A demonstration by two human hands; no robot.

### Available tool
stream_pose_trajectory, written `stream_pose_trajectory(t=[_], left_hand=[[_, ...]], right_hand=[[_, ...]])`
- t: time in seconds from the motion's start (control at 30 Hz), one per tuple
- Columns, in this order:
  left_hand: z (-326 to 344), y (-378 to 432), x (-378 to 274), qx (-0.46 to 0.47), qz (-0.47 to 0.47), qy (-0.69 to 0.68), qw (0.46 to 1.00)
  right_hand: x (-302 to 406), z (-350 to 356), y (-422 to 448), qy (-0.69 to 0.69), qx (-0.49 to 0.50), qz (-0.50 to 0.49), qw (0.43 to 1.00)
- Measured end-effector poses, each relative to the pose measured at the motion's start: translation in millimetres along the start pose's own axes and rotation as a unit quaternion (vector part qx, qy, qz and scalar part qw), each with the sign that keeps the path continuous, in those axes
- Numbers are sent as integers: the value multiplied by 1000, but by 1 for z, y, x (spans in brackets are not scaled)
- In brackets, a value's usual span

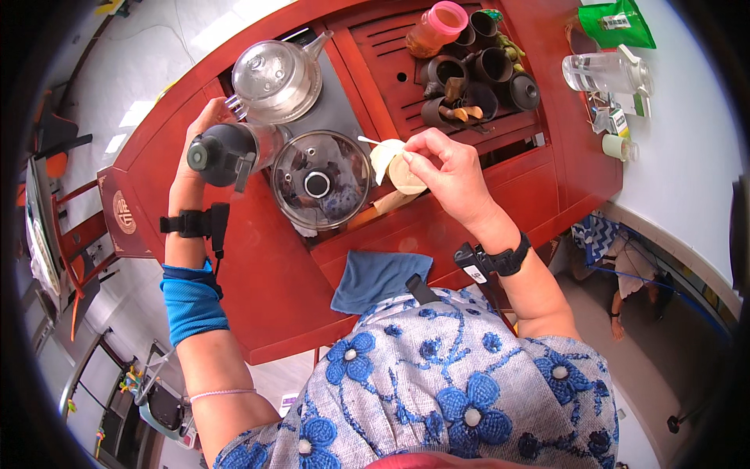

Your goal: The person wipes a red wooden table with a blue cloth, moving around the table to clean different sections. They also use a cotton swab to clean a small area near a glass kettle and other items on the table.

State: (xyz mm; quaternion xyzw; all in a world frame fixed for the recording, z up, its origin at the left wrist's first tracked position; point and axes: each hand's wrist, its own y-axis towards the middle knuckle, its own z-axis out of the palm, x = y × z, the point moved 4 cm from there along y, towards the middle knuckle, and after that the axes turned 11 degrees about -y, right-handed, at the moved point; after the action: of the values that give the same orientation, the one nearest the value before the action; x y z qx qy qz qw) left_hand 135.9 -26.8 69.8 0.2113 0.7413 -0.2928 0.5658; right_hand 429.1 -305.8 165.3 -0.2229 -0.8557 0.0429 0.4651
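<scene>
My right hand (450, 170) has thumb and forefinger pinched at a thin white stick (371, 141) with a rounded tip, like a cotton swab. Under those fingers is a small beige round container (406, 176), with a pale cream piece (384, 157) beside it. My left hand (202, 126) is by the glass teapot's handle (235, 106), partly hidden behind a bottle with a dark lid (225, 153); its grip cannot be made out. The glass teapot (275, 79) stands beyond. Between my hands lies a round glass lid (321, 179) with a dark knob.
A slatted tea tray (381, 55) bears dark clay cups (493, 65), a pink-rimmed jar (436, 28) and wooden tea tools (463, 112). A blue cloth (381, 281) lies at the near edge. At right stand a clear water jug (606, 71) and a green bag (618, 23).
</scene>
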Motion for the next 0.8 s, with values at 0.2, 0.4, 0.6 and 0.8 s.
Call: stream_pose_trajectory(t=[0.2,0.4,0.6,0.8], left_hand=[[-1,-2,29,65,18,-34,997],[-12,-3,54,114,-8,-119,986],[-23,13,66,81,26,-102,991],[-39,32,93,54,19,-324,944]], right_hand=[[6,0,-24,121,-11,-20,992],[-15,3,-50,201,7,25,979],[-25,4,-69,221,29,46,974],[-27,4,-84,214,15,43,976]])
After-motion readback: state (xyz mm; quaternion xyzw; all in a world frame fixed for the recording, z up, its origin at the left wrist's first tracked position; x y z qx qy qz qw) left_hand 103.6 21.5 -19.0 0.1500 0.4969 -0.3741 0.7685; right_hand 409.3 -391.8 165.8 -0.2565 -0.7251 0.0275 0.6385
